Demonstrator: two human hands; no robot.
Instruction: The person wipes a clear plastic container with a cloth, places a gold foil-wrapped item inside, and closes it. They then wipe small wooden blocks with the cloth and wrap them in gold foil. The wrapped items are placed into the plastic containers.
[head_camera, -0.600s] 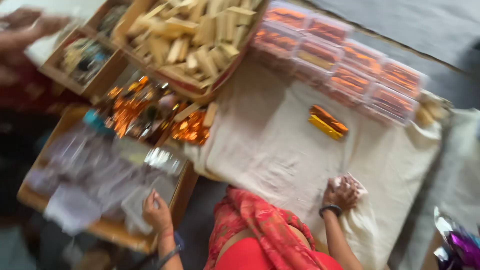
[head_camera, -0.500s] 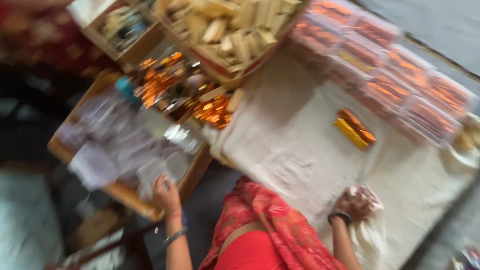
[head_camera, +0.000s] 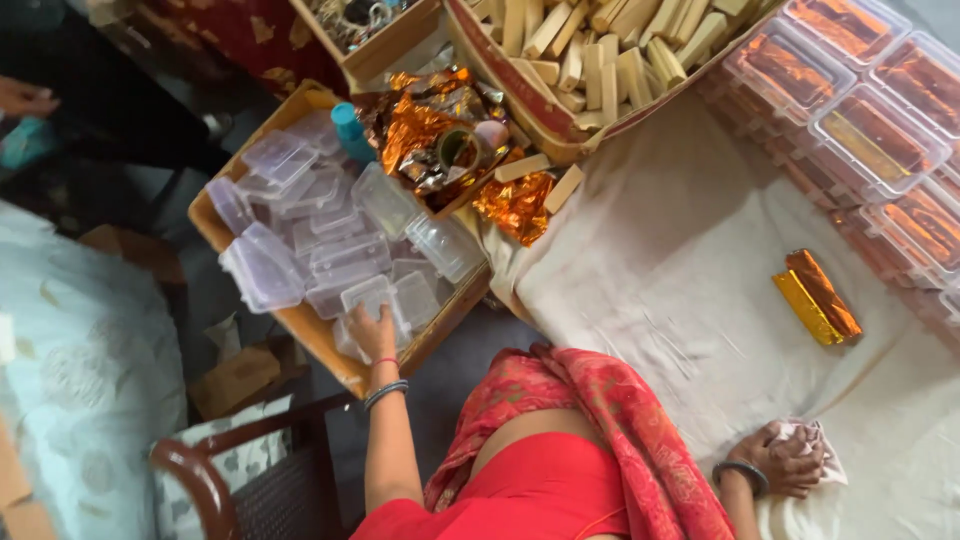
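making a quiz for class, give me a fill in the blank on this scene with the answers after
1. The left hand rests on a clear plastic ____ in the wooden tray.
2. The right hand grips a crumpled white ____.
3. The two foil-wrapped bars lie on the cream ____.

Missing words: box; cloth; sheet

Clear boxes (head_camera: 340, 262) — orange, gold bars (head_camera: 817, 297)

The right hand (head_camera: 785, 458) hides most of a crumpled white cloth (head_camera: 815, 440).
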